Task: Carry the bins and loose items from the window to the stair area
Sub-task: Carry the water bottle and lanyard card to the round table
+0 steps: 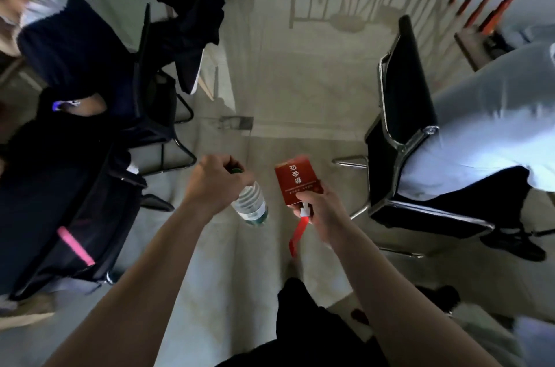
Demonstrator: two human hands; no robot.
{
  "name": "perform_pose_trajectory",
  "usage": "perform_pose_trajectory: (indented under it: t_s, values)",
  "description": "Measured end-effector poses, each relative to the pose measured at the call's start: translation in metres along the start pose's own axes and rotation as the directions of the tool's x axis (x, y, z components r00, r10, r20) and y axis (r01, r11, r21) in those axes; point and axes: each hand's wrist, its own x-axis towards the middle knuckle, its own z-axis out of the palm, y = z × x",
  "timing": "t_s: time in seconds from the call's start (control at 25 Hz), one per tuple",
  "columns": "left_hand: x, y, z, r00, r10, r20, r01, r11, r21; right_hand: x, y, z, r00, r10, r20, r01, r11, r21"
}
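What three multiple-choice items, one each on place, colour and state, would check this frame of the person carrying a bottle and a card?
1. Where is the clear plastic water bottle?
A. On the floor
B. In the left hand
C. On a chair

2. What colour is the flat badge card with its lanyard strap?
A. Red
B. Blue
C. Yellow

3. What is the state of the right hand?
A. Open and empty
B. Resting on the black chrome-framed chair
C. Closed on the card

Answers: B, the left hand grips the bottle by its neck; A, card and strap are both red; C, the fingers pinch the card's lower edge.
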Motion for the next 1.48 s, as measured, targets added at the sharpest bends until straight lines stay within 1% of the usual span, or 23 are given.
perform_pose_trajectory:
  t_s: [0.08,0.24,0.4,0.48,0.6,0.72,0.92,1.0,1.12,1.24,1.48]
  values:
    - [0.037,0.031,0.009,1.0,0.014,-0.018,-0.013,0.999,0.03,0.041,-0.033,-0.006,1.0,-0.013,-0.01,0.013,1.0,0.011]
    - [0.105,0.074,0.019,0.996,0.056,-0.068,-0.053,0.998,0.032,0.107,-0.092,-0.012,0.999,-0.024,0.031,0.025,1.0,-0.004]
    - [0.177,0.111,0.024,0.989,0.082,-0.122,-0.078,0.996,0.04,0.173,-0.134,-0.012,0.998,-0.004,0.064,0.001,0.999,0.041]
    - [0.21,0.127,0.023,0.985,0.117,-0.127,-0.111,0.993,0.047,0.204,-0.153,-0.007,0.998,0.01,0.057,-0.013,0.999,0.047]
    - [0.273,0.149,0.019,0.984,0.135,-0.114,-0.131,0.99,0.043,0.254,-0.185,0.006,0.999,0.014,0.047,-0.016,1.0,0.027]
    - [0.353,0.164,0.014,0.986,0.13,-0.105,-0.135,0.99,-0.041,0.31,-0.224,0.028,0.999,-0.004,0.039,0.006,0.999,-0.046]
    - [0.478,0.195,-0.006,0.99,0.129,-0.058,-0.134,0.987,-0.084,0.403,-0.287,0.072,0.999,0.018,-0.035,-0.018,1.0,-0.018]
    - [0.522,0.212,-0.013,0.986,0.161,-0.036,-0.164,0.984,-0.076,0.433,-0.314,0.09,0.999,-0.009,-0.05,0.007,0.999,-0.042]
    - [0.582,0.238,-0.024,0.984,0.177,-0.018,-0.178,0.978,-0.11,0.475,-0.351,0.112,0.996,-0.03,-0.079,0.026,0.998,-0.054]
    - [0.64,0.262,-0.025,0.985,0.173,-0.01,-0.173,0.975,-0.142,0.523,-0.385,0.122,0.994,-0.046,-0.1,0.042,0.999,-0.034]
    - [0.746,0.321,-0.007,0.979,0.204,0.007,-0.202,0.973,-0.112,0.634,-0.447,0.112,0.995,-0.033,-0.098,0.031,0.999,-0.024]
